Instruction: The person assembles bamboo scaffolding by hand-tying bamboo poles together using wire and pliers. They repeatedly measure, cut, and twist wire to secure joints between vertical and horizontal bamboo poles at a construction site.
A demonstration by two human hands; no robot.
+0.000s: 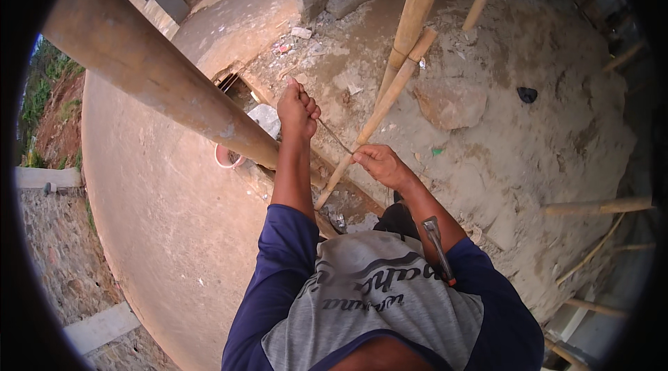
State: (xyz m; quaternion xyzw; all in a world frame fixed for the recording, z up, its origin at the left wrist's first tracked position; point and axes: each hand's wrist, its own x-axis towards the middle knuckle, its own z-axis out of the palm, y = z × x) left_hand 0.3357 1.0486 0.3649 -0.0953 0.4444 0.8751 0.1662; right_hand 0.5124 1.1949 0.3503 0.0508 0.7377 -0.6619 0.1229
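A thin wire (pixel 336 137) runs taut between both hands, just in front of a slanted bamboo pole (pixel 379 110). The left hand (pixel 298 110) is a closed fist gripping the wire's upper end, raised beside a thick pole (pixel 149 65) that crosses the view diagonally. The right hand (pixel 379 164) pinches the lower end between thumb and fingers, touching or just beside the slanted pole; which cannot be told. The hands are apart, the wire spanning the gap. A pair of pliers (pixel 438 249) sits tucked under the right arm against the grey shirt (pixel 369 301). Below lie sandy ground, a large stone (pixel 451 101), a pink bucket (pixel 226 157) partly hidden by the thick pole, and further bamboo props (pixel 598 206) at right.
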